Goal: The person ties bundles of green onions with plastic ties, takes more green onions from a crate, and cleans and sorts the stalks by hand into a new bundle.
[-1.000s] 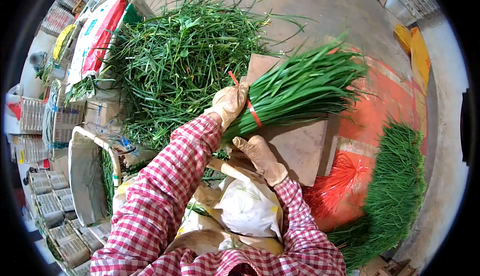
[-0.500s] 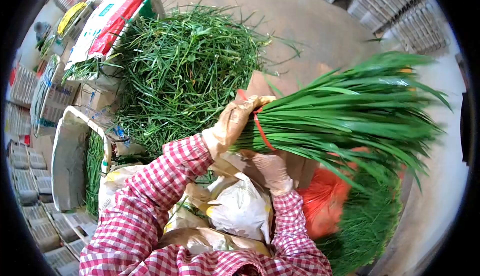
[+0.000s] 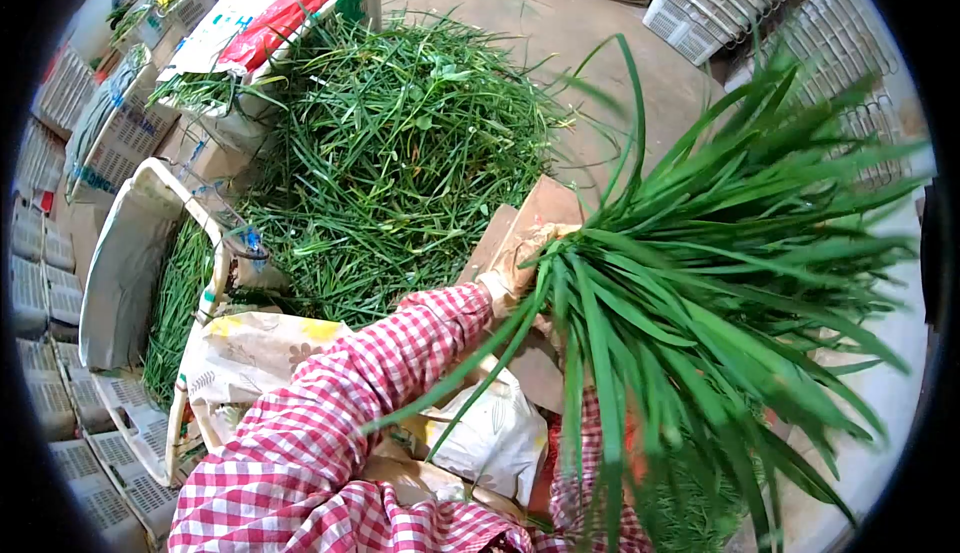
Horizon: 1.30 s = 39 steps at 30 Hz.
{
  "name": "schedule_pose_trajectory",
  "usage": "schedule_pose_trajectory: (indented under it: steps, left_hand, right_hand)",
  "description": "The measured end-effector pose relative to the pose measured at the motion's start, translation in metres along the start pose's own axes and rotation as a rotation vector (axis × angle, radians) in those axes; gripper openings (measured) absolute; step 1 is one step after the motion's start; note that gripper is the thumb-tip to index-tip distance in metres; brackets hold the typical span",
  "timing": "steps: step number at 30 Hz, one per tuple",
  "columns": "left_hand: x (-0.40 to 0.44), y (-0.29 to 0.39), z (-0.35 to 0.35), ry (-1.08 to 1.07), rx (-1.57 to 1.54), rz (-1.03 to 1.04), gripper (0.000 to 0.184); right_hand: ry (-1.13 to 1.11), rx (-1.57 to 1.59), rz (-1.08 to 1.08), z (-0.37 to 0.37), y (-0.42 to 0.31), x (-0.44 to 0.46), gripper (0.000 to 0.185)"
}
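Observation:
My left hand, in a pale glove, is closed round the base of a large bunch of garlic chives. The long flat leaves fan out to the right, some drooping in front of me. My right hand is hidden behind those leaves; only its checked sleeve shows below them. Brown cardboard lies beside and under my left hand. Beyond my left arm is a big heap of loose green blades.
A white-handled basket with greens stands at the left. Behind it, a crate holds a red-and-white sack. Stacked white crates stand at the far right. More fine greens lie at the lower right, and a patterned white cloth covers my lap.
The bunch has tilted and its leaves have spread wider and lower. Its red band and my right hand, both visible before, are now hidden. My left hand moved right, and the view shifted.

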<state>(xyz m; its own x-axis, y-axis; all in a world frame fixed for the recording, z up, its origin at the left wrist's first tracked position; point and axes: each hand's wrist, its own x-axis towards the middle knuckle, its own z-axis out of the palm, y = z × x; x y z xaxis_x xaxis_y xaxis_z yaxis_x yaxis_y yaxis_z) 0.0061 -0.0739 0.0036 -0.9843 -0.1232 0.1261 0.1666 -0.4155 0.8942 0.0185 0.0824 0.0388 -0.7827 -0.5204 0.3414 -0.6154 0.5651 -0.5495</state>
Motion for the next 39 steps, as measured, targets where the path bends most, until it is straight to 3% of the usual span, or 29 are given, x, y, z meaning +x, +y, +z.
schedule_pose_trajectory:
  steps: [1, 2, 5, 6, 8, 10, 11, 15, 18, 19, 21, 22, 24, 25, 26, 27, 28, 29, 30, 32, 34, 35, 36, 38, 39]
  left_hand:
    - [0.002, 0.003, 0.005, -0.018, 0.118, 0.166, 0.041]
    - [0.009, 0.007, 0.002, 0.009, 0.260, 0.023, 0.041]
    - [0.011, 0.012, 0.014, 0.030, 0.072, -0.031, 0.047]
    - [0.007, 0.032, 0.020, -0.004, 0.199, -0.012, 0.050]
    - [0.000, 0.013, 0.028, 0.193, 0.109, -0.007, 0.049]
    - [-0.014, 0.010, 0.027, 0.228, -0.362, -0.321, 0.050]
    - [-0.016, 0.006, 0.030, 0.213, -0.362, -0.332, 0.050]
    - [-0.019, 0.017, 0.041, 0.234, -0.061, -0.260, 0.049]
    - [-0.024, 0.021, 0.041, 0.235, 0.101, -0.240, 0.049]
    - [-0.027, 0.021, 0.037, 0.234, 0.290, -0.191, 0.048]
    - [-0.034, 0.025, 0.029, 0.189, 0.309, -0.091, 0.036]
    - [-0.038, 0.053, 0.029, 0.111, 0.623, -0.030, 0.036]
    - [-0.035, 0.058, 0.017, -0.001, 0.776, -0.044, 0.038]
    - [-0.027, 0.063, 0.012, -0.092, 1.093, -0.193, 0.040]
    - [-0.021, 0.064, 0.007, -0.193, 1.232, -0.222, 0.041]
    - [-0.010, 0.055, -0.005, -0.230, 1.107, -0.330, 0.040]
    - [-0.002, 0.037, -0.022, -0.263, 0.979, -0.434, 0.040]
    - [-0.003, 0.017, -0.034, -0.287, 0.974, -0.493, 0.043]
    - [-0.001, 0.012, -0.037, -0.291, 0.974, -0.496, 0.043]
    - [-0.008, 0.002, -0.041, -0.292, 0.597, -0.413, 0.045]
    - [-0.011, 0.011, -0.037, -0.356, 0.695, -0.368, 0.047]
    - [-0.012, 0.032, -0.022, -0.194, 0.259, -0.570, 0.046]
    - [-0.011, 0.030, -0.026, -0.189, 0.092, -0.569, 0.046]
    - [-0.010, 0.012, -0.036, -0.181, -0.076, -0.572, 0.046]
    - [-0.008, -0.002, -0.040, -0.158, 0.026, -0.507, 0.046]
  right_hand:
    - [0.002, 0.012, 0.017, 0.002, 0.001, -0.001, 0.042]
    - [0.005, 0.033, 0.035, 0.004, 0.003, -0.003, 0.042]
    - [0.001, 0.098, 0.092, 0.010, 0.014, -0.011, 0.041]
    - [-0.004, 0.112, 0.103, 0.010, 0.016, -0.013, 0.041]
    - [0.004, 0.154, 0.126, 0.009, 0.019, -0.015, 0.041]
    - [0.008, 0.212, 0.166, 0.007, 0.021, -0.020, 0.040]
    - [0.006, 0.248, 0.185, 0.007, 0.024, -0.022, 0.040]
    - [-0.018, 0.478, 0.260, 0.012, 0.024, -0.037, 0.039]
    - [-0.075, 0.801, 0.288, 0.023, 0.022, -0.054, 0.039]
    - [-0.104, 0.934, 0.293, 0.029, 0.021, -0.060, 0.039]
    - [-0.201, 1.113, 0.255, 0.042, 0.017, -0.070, 0.039]
    - [-0.289, 1.058, 0.187, 0.047, 0.011, -0.068, 0.038]
    - [-0.532, 0.134, -0.217, 0.061, -0.004, -0.062, 0.043]
    - [-0.633, 0.552, 0.033, 0.087, 0.002, -0.069, 0.042]
    - [-0.622, 1.194, 0.408, 0.112, 0.007, -0.076, 0.041]
    - [-0.508, 1.591, 0.719, 0.138, 0.013, -0.083, 0.040]
    - [-0.683, 1.848, 0.951, 0.084, -0.017, -0.054, 0.042]
    - [-0.670, 1.571, 0.771, 0.073, -0.011, -0.058, 0.040]
    - [-0.666, 1.574, 0.774, 0.056, -0.006, -0.052, 0.040]
    - [-0.910, 1.177, 0.671, 0.008, -0.013, -0.033, 0.034]
    - [-0.363, 1.257, 0.542, -0.038, -0.038, -0.006, 0.028]
    - [-0.193, 1.065, 0.542, -0.036, -0.043, 0.007, 0.026]
    - [-0.031, 0.868, 0.529, -0.028, -0.050, 0.022, 0.024]
    - [-0.068, 0.590, 0.518, 0.005, -0.046, 0.041, 0.024]
    - [-0.111, 0.276, 0.307, 0.026, -0.032, 0.043, 0.023]
